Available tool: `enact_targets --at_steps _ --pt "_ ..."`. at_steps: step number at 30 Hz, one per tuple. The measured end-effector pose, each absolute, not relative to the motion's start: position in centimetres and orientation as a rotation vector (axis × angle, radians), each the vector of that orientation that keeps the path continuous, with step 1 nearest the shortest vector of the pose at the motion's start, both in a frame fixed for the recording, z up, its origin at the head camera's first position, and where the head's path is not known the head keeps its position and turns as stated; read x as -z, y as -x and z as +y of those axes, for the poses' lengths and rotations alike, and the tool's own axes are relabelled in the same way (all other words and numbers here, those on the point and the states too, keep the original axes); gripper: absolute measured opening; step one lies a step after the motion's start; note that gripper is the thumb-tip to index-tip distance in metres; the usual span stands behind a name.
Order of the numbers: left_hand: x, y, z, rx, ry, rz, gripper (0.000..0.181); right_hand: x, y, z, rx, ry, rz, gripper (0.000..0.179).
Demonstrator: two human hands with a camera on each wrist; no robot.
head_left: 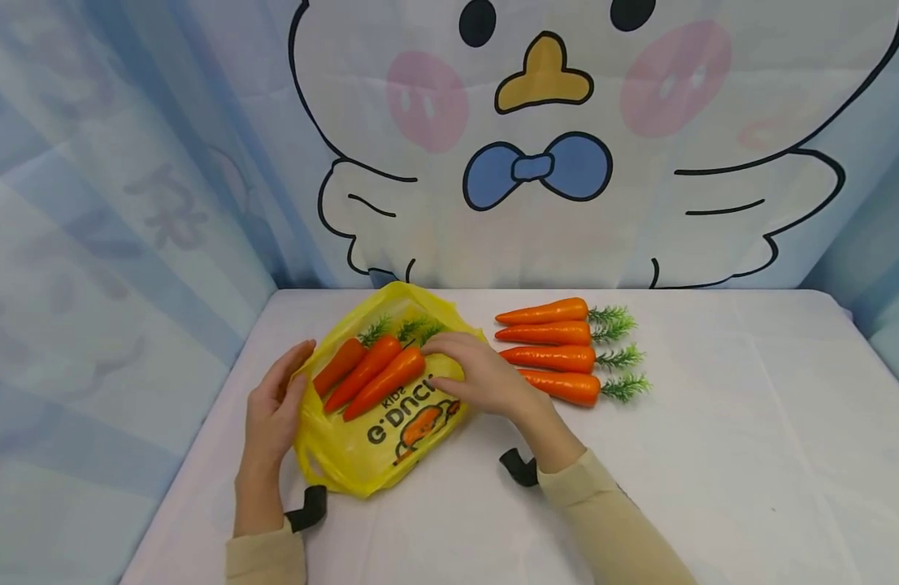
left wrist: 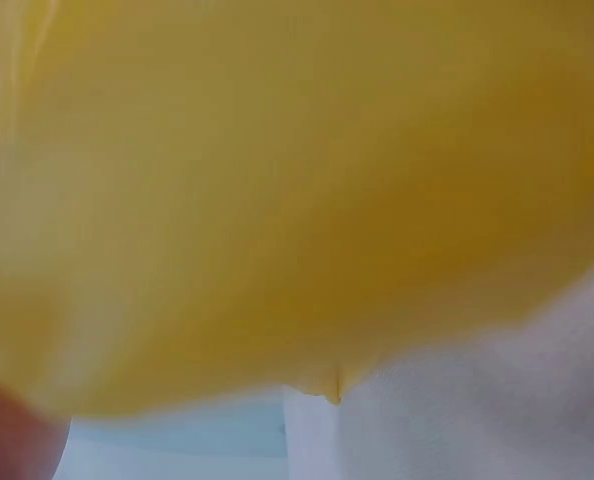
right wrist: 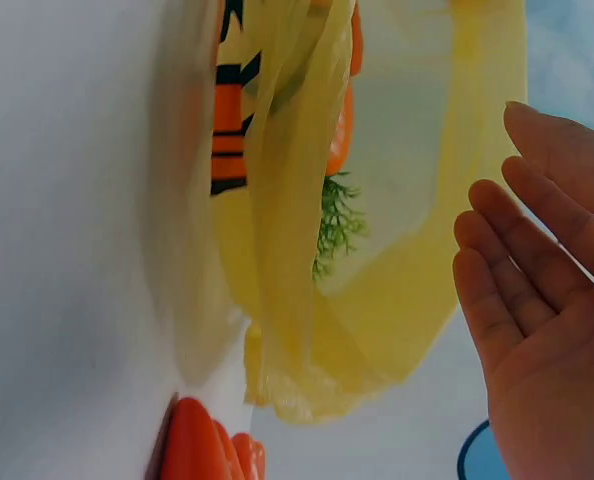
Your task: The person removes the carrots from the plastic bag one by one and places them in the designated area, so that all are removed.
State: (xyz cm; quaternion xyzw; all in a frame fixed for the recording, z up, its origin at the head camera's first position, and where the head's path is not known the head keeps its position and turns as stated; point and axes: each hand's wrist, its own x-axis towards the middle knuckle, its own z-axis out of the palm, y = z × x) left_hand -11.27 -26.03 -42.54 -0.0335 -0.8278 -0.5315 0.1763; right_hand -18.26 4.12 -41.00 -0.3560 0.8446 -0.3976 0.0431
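Observation:
A yellow plastic bag (head_left: 354, 455) with printed letters and a cartoon lies spread on the table, its edges raised. Three orange carrots with green tops, one of them this carrot (head_left: 387, 382), lie on its printed face within the raised edges. At the bag's left edge, my left hand (head_left: 274, 406) holds the plastic between thumb and fingers. Yellow film fills most of the left wrist view, so the grip is largely hidden there. My right hand (head_left: 482, 374) reaches over the bag's right side near the carrot tops. Its fingers (right wrist: 522, 290) are loosely extended and hold nothing.
Several more carrots (head_left: 552, 357) lie in a row right of the bag, green tops pointing right. The white-covered table (head_left: 749, 447) extends farther right. A cartoon-printed curtain (head_left: 537, 236) hangs behind its back edge, and blue fabric (head_left: 128, 325) stands on the left.

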Motion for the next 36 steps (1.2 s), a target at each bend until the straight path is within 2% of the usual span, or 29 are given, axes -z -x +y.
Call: enact_targets --at_steps 36 --pt "42.8 11.5 -25.6 1.401 0.114 -2.436 0.042 41.4 21.2 -1.8 0.765 1.168 2.502 0.046"
